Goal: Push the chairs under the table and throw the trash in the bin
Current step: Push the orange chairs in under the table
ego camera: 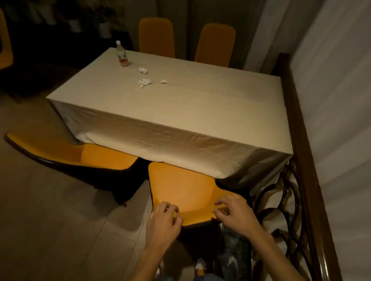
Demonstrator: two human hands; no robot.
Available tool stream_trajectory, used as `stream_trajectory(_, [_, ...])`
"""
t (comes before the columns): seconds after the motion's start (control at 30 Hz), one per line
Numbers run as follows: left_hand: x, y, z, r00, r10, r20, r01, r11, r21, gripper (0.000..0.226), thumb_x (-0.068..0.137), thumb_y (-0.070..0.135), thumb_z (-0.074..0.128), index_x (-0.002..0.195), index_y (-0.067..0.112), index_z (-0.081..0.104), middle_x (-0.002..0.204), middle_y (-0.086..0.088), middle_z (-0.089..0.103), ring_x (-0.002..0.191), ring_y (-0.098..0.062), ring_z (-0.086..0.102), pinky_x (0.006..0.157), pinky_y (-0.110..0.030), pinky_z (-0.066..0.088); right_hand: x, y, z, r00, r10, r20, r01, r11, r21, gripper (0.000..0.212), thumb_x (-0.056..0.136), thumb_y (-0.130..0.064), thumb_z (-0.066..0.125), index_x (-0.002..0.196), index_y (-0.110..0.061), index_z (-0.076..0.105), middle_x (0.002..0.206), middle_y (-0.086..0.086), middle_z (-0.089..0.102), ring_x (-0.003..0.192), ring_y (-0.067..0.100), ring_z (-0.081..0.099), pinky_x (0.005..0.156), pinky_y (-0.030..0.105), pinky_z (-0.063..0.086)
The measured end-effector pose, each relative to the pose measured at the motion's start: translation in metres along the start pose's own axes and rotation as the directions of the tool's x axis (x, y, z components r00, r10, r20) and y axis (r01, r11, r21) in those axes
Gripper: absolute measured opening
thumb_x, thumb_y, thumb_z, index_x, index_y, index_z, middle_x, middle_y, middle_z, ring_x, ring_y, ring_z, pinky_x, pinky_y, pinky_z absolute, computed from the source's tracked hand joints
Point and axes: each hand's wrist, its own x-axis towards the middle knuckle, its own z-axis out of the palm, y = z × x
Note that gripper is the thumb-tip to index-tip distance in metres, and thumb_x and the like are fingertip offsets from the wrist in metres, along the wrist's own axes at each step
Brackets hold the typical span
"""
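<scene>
both hands rest on the backrest top of the near orange chair (pixel 182 188) — left hand (pixel 164 222) and right hand (pixel 235 214) with fingers curled loosely over the edge, not clenched tight. its seat front sits just under the counter (pixel 200 110) cloth. a second chair (pixel 75 152) stands angled off the near left corner. crumpled tissues (pixel 144 82) and a bottle (pixel 122 54) lie toward the far left corner.
</scene>
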Motion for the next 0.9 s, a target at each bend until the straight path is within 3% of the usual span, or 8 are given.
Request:
stream_trajectory(0.13, [-0.001,0.011,0.022,0.999,-0.039,-0.021,0.039,0.999,-0.003,0.033,0.089,0.044,0.040,0.106,0.029,0.064,0.110,0.006,0.056,0.101,-0.014,0.052,0.084,-0.037,0.045,0.012,0.017,0.014,0.988,-0.023,0.154,0.020,1.000,0.022,0.035,0.093,-0.050,0.053,0.120,-0.030,0.062,0.119,-0.014,0.060,0.116,0.008,0.049,0.092,0.028,0.042])
stream_trajectory(0.3, [-0.013,0.014,0.045,0.998,-0.057,-0.006,0.057,0.996,0.062,0.036,0.093,0.051,0.037,0.113,0.036,0.063,0.120,0.008,0.059,0.113,-0.012,0.051,0.096,-0.036,0.038,0.012,0.037,0.042,0.972,-0.021,0.235,0.053,0.990,-0.133,0.051,0.093,-0.068,0.032,0.132,-0.040,0.051,0.135,-0.019,0.053,0.128,0.007,0.042,0.111,0.036,0.026])
stream_trajectory(0.47, [-0.026,0.007,0.053,0.995,-0.096,0.027,0.094,0.993,0.073,0.043,0.098,0.057,0.028,0.123,0.039,0.058,0.125,0.015,0.057,0.121,-0.004,0.045,0.110,-0.036,0.027,-0.003,0.048,0.054,0.984,-0.011,0.180,0.046,0.980,-0.192,0.064,0.091,-0.078,0.014,0.136,-0.047,0.045,0.141,-0.024,0.046,0.135,0.000,0.034,0.118,0.043,0.009])
stream_trajectory(0.67, [-0.034,0.008,0.052,0.986,-0.125,0.109,0.108,0.983,0.151,0.047,0.097,0.062,0.023,0.131,0.040,0.048,0.134,0.014,0.049,0.129,-0.006,0.039,0.117,-0.045,0.016,-0.014,0.046,0.057,0.997,-0.002,0.071,0.018,0.974,-0.225,0.055,0.093,-0.076,0.022,0.130,-0.047,0.052,0.134,-0.022,0.053,0.130,0.004,0.043,0.117,0.049,0.013])
stream_trajectory(0.8, [-0.029,0.004,0.049,0.972,-0.154,0.180,0.113,0.969,0.218,0.054,0.095,0.065,0.020,0.129,0.036,0.050,0.132,0.004,0.052,0.128,-0.017,0.044,0.116,-0.054,0.020,-0.010,0.043,0.061,0.995,0.038,0.090,-0.011,0.961,-0.278,0.055,0.094,-0.072,0.019,0.129,-0.046,0.052,0.132,-0.019,0.055,0.128,0.007,0.047,0.115,0.052,0.016])
stream_trajectory(0.9, [-0.027,-0.001,0.050,0.965,-0.145,0.219,0.102,0.974,0.200,0.063,0.092,0.070,0.010,0.133,0.037,0.045,0.137,0.003,0.047,0.133,-0.017,0.036,0.118,-0.054,0.011,-0.011,0.043,0.062,0.994,0.049,0.094,-0.019,0.953,-0.301,0.055,0.093,-0.070,0.020,0.128,-0.046,0.054,0.129,-0.017,0.058,0.125,0.009,0.050,0.112,0.053,0.020])
